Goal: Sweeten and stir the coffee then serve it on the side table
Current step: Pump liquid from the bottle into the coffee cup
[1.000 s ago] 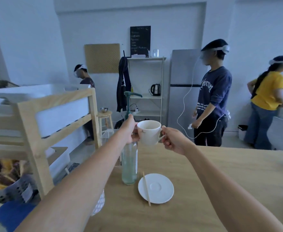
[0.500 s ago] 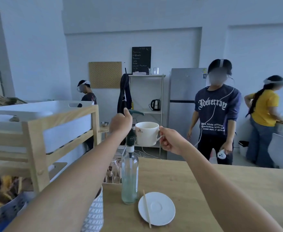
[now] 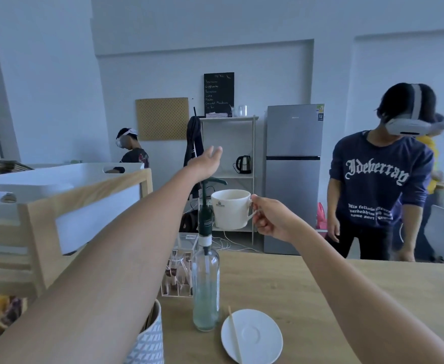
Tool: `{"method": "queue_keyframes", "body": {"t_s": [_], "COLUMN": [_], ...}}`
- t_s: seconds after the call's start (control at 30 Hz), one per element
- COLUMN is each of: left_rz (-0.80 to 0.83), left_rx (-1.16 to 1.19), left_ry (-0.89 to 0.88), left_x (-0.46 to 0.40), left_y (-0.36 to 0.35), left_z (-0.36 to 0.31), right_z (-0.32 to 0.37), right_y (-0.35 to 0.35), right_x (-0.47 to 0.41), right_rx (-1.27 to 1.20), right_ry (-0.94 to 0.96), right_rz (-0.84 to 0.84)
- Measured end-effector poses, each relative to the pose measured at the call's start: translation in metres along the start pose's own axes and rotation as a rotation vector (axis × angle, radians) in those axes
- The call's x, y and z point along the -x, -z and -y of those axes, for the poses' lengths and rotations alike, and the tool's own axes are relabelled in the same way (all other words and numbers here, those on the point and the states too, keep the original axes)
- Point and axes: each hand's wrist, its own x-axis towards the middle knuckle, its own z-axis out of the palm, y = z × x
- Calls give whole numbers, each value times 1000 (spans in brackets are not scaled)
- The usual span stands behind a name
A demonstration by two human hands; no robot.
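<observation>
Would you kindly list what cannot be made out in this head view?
- Contents of the cup: the low viewing angle hides the inside.
- Pump spout: its tip sits behind the cup rim.
- Chalkboard writing: too small to read.
- Person in yellow: blurred, mostly behind another person.
- Patterned holder: cut off by the bottom edge.

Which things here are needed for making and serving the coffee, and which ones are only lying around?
Needed for the job:
- white cup, held by its handle in the right hand
- syrup pump bottle
- wooden stirrer
- saucer

Only lying around:
- patterned cup
- clear sachet box
- white bin
- kettle
</observation>
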Motion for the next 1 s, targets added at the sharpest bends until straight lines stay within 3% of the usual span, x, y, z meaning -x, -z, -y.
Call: {"method": "queue_keyframes", "body": {"t_s": [0.17,0.3,0.47,1.0], "left_rz": [173,293,309,330], "left_rx": [-37,-225,-315,-294], "left_ry": [21,124,207,76], "left_x": [-13,-20,-34,-34], "left_y": [0,-7,-15,-35], "left_z": [-4,-1,9,22], "right_z": [-3,-5,-5,-7], "right_y": [2,3,5,0], "right_x": [-6,-6,-9,-18], "right_rx": [-51,-54,-57,-40], "right_ry": [-23,-14,-9,-5], "right_rz": [16,23,20,34]}}
